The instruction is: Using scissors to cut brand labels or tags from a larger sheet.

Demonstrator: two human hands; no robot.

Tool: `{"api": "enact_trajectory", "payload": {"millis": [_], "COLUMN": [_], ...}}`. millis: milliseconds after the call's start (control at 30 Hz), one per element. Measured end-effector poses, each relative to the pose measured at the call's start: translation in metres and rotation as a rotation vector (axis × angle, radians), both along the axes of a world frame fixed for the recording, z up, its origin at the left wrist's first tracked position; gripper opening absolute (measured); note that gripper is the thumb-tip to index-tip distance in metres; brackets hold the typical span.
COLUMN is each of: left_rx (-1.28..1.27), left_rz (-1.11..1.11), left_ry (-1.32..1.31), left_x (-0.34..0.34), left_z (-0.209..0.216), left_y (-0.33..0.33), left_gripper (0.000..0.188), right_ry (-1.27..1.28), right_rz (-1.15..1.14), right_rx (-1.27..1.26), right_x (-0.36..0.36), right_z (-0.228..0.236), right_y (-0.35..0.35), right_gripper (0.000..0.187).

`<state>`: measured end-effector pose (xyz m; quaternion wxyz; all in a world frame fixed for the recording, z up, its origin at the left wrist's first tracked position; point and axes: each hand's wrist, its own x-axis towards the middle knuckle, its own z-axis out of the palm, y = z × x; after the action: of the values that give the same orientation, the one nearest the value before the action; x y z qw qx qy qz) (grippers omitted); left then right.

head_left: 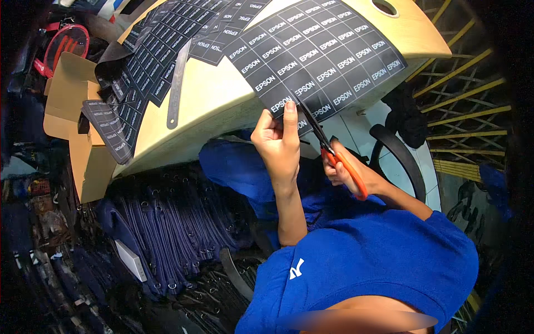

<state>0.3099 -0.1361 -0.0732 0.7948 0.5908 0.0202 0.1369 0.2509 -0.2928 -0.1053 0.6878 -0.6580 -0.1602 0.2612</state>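
Observation:
A large black sheet (320,58) printed with a grid of pale labels lies partly on the table, its near corner sticking out past the table's front edge. My left hand (281,139) pinches that corner, thumb on top and fingers curled beneath. In my right hand (347,170) is a pair of scissors (316,128) with orange handles and dark blades. The blades reach up over the sheet's near edge, just right of my left thumb, along a line between two labels. My right fingers are wrapped round the handles.
More black printed sheets (167,42) overlap across the table's left side. A metal ruler (178,86) lies on the pale wooden table (214,92). Left of it stands an open cardboard box (92,161). Dark blue straps with metal rings (172,234) hang below. A yellow lattice gate (467,111) stands right.

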Motion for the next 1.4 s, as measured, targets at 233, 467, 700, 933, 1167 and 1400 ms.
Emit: {"api": "enact_trajectory", "payload": {"millis": [233, 467, 700, 933, 1167, 1400], "left_rx": [0.007, -0.001, 0.013, 0.014, 0.029, 0.016], "left_rz": [0.040, 0.034, 0.039, 0.047, 0.049, 0.040], "left_ry": [-0.041, -0.028, -0.010, -0.028, -0.012, 0.004], "left_x": [0.001, 0.001, 0.001, 0.002, 0.002, 0.000], "left_z": [0.001, 0.000, -0.001, -0.003, -0.003, -0.001], "left_y": [-0.005, -0.005, -0.004, -0.003, -0.001, -0.001], "left_gripper": [0.013, 0.012, 0.012, 0.012, 0.012, 0.013], "right_ry": [-0.026, -0.037, 0.034, 0.221, 0.265, 0.279], "right_rz": [-0.021, -0.053, -0.066, -0.104, -0.126, -0.129], "right_rx": [-0.022, -0.018, -0.005, 0.026, 0.081, 0.102], "right_x": [0.007, 0.011, 0.013, 0.015, 0.013, 0.012], "right_z": [-0.001, -0.001, 0.003, 0.011, 0.009, 0.012], "right_y": [0.003, 0.004, 0.008, 0.010, 0.015, 0.016], "right_gripper": [0.054, 0.055, 0.050, 0.030, 0.032, 0.033]}}
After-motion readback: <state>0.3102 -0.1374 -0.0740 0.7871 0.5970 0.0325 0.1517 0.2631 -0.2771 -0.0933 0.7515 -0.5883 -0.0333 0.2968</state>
